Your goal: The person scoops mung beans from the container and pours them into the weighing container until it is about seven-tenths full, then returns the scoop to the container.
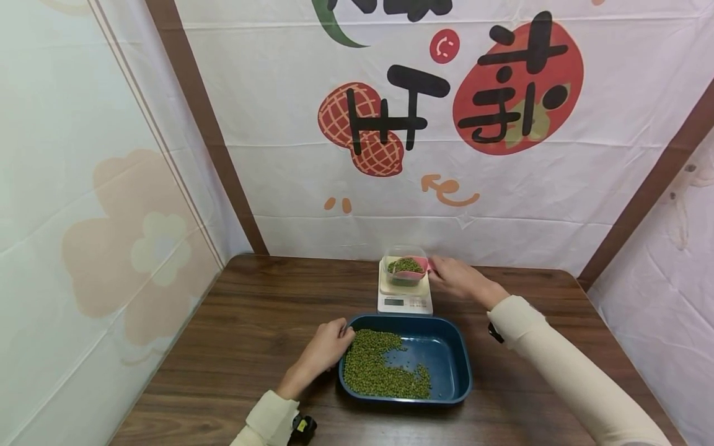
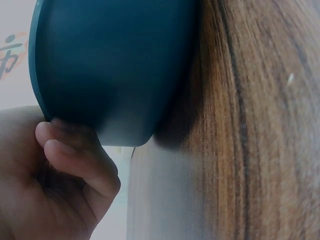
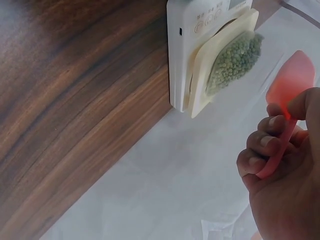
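Note:
My left hand [image 1: 329, 342] grips the upper left rim of a deep blue tray [image 1: 446, 360], its fingers curled at the edge in the left wrist view. Small green mung beans [image 1: 370, 368] cover the tray's left side and front. Behind it stands a white kitchen scale [image 1: 385, 305] carrying a clear plastic container [image 1: 397, 253] with mung beans [image 3: 232, 62] inside. My right hand [image 1: 462, 280] holds a pink scoop [image 3: 294, 80] by its handle, fingers wrapped round it. In the head view the scoop's bowl overlaps the container's right side, over the beans.
A dark wood-grain table [image 1: 268, 297] bears everything. White printed cloth [image 1: 279, 186] hangs right behind the table's back edge, close to the scale, and more cloth hangs at both sides. The tray's back rim lies close to the scale's front.

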`<action>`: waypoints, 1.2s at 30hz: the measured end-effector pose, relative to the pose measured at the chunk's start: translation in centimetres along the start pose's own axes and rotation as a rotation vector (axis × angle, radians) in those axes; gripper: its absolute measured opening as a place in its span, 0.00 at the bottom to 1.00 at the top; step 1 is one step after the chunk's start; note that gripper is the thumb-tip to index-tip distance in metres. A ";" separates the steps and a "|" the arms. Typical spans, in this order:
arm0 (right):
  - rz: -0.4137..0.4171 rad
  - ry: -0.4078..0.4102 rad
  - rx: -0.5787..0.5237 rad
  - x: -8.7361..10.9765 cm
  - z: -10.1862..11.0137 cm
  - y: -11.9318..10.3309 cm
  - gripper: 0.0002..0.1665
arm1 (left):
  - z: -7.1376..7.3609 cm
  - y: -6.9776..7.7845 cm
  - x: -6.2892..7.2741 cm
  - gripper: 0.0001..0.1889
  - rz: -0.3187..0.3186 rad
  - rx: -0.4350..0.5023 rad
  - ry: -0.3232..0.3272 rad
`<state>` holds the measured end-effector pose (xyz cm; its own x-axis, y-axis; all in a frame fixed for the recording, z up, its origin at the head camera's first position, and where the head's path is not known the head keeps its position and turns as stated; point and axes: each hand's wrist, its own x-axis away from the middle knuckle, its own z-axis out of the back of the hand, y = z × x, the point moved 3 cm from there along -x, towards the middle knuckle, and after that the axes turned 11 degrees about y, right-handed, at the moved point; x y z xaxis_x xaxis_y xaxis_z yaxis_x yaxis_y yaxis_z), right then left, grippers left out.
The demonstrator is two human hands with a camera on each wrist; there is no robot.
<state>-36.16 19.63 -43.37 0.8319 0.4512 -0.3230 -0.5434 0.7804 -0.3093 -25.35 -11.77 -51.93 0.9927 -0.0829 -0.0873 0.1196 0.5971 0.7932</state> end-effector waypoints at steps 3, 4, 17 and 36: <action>-0.014 -0.003 0.019 -0.2 0.0 0.2 0.08 | 0.0 0.0 0.0 0.18 -0.002 -0.006 0.003; -0.014 -0.001 0.029 -0.2 0.0 0.2 0.09 | 0.0 0.0 0.0 0.18 -0.002 -0.008 0.003; 0.024 -0.014 0.107 -0.7 0.3 0.9 0.08 | -0.1 0.0 0.0 0.18 -0.004 -0.013 0.009; 0.015 -0.093 0.206 -1.8 1.8 0.7 0.10 | 0.0 0.0 -0.1 0.19 -0.006 -0.004 -0.003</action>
<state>-37.83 20.12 -41.39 0.8357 0.4940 -0.2398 -0.5294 0.8408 -0.1128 -25.49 -11.80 -51.90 0.9920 -0.0887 -0.0898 0.1252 0.5997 0.7903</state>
